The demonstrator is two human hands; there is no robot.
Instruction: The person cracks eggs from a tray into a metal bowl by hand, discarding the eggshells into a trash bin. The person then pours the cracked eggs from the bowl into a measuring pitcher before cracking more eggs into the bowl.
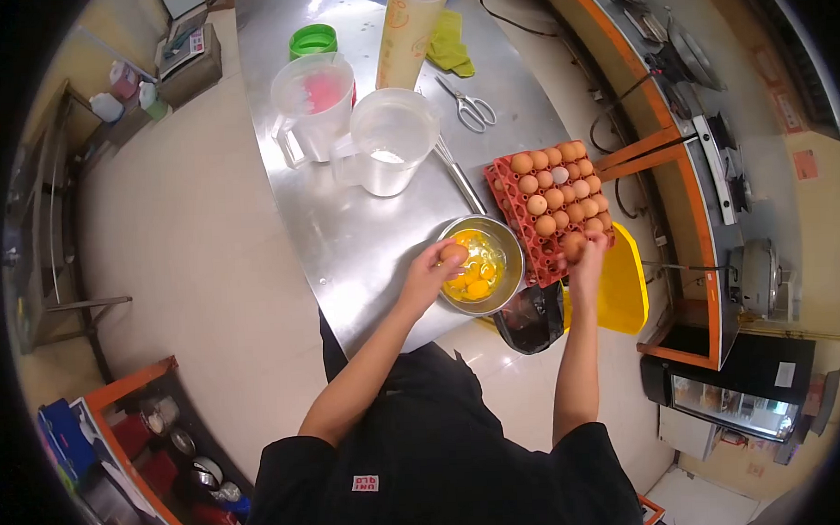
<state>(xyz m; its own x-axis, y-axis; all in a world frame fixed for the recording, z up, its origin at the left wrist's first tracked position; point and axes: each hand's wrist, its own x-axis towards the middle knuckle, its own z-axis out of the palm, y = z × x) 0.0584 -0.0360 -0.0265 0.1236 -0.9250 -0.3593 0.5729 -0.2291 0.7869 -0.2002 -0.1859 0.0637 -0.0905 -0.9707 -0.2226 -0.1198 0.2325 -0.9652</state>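
A metal bowl on the steel table holds several cracked eggs, their yolks showing bright orange. Over its left rim, my left hand has its fingers closed on a brown egg. At the near right corner of the egg tray, my right hand grips another brown egg. Rows of brown eggs and one paler egg fill much of the red egg tray, beside the bowl. A whisk lies behind the bowl, its handle pointing toward it.
Two clear plastic jugs stand on the steel table, with a green lid, scissors, a film roll and a green cloth further back. Below the tray are a black bag and a yellow bin.
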